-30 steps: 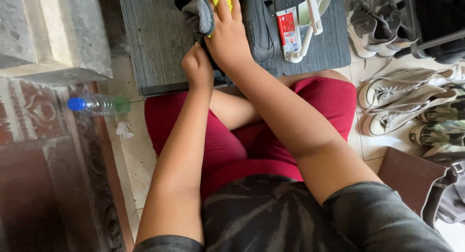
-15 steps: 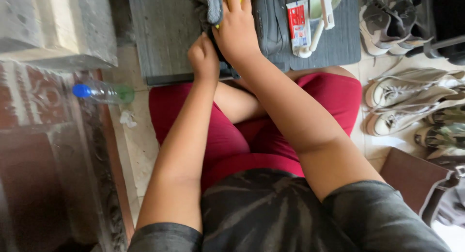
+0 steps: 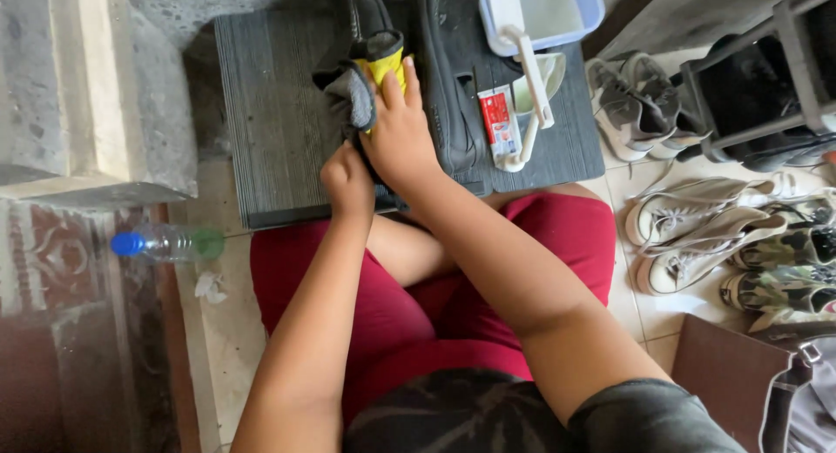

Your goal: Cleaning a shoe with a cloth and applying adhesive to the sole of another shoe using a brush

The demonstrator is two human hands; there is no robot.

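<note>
A black shoe (image 3: 366, 17) lies on a low dark ribbed stool (image 3: 270, 122), its long axis running away from the seated person toward the top of the frame, which cuts off its far end. A grey-and-yellow cloth (image 3: 370, 74) is bunched over it. The right hand (image 3: 402, 135) lies flat on the cloth, fingers (image 3: 409, 80) stretched forward and close together, forearm reaching diagonally across red-clad legs. The left hand (image 3: 348, 179) is curled into a fist just beside it, clenched at the shoe's near end; what it grips is hidden.

To the right lies a second black shoe (image 3: 444, 78), parallel to the first. Beside that, a small flat red-and-white sachet (image 3: 498, 122) lies lengthwise, touching a white-handled brush (image 3: 531, 78). A blue-rimmed tub (image 3: 540, 13) stands at the stool's far edge.

On the floor, a clear plastic bottle (image 3: 161, 242) with a blue cap lies on its side to the left. Pale canvas sneakers (image 3: 697, 235) and camouflage-print ones (image 3: 779, 283) crowd the right.
</note>
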